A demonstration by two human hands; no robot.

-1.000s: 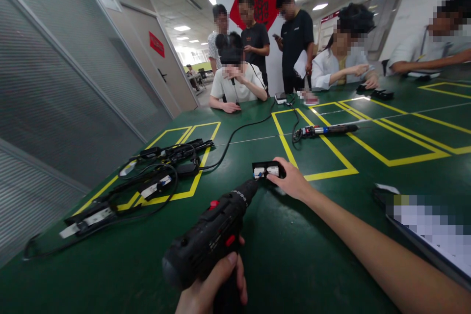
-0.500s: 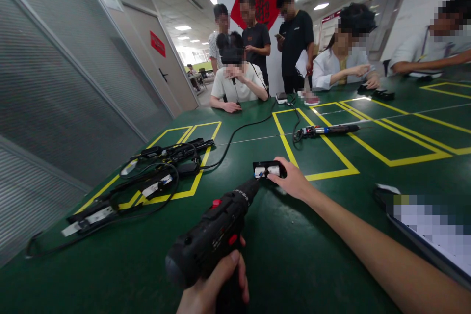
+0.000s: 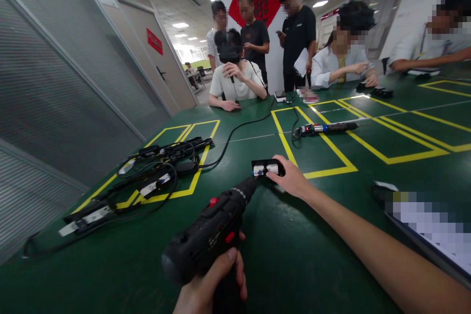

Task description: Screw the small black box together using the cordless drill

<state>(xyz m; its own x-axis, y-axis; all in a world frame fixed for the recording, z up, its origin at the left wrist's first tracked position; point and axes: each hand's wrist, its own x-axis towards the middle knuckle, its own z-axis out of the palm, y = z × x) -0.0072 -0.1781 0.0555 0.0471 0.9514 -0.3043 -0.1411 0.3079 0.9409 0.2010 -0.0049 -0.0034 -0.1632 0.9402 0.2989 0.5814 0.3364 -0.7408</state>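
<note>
My left hand (image 3: 209, 279) is wrapped round the grip of a black cordless drill (image 3: 211, 228) with red buttons. The drill points forward and to the right. Its tip reaches a small black housing (image 3: 278, 163) with two white blocks (image 3: 272, 169) in it; whether the bit touches a screw is too small to tell. My right hand (image 3: 294, 176) pinches the housing at its right end, thumb over the near face and fingers behind, just at the green tabletop (image 3: 279, 250).
Black cabled parts with white pieces (image 3: 156, 185) lie in a yellow-taped area at left. A pen-like tool (image 3: 327, 128) lies beyond my right hand. A dark-edged tray (image 3: 390, 206) is at right. A seated person (image 3: 235, 81) and others are across the table.
Both hands keep their hold on the drill and the housing, and the scene shifts only slightly. The person opposite has lowered the head and hand a little.
</note>
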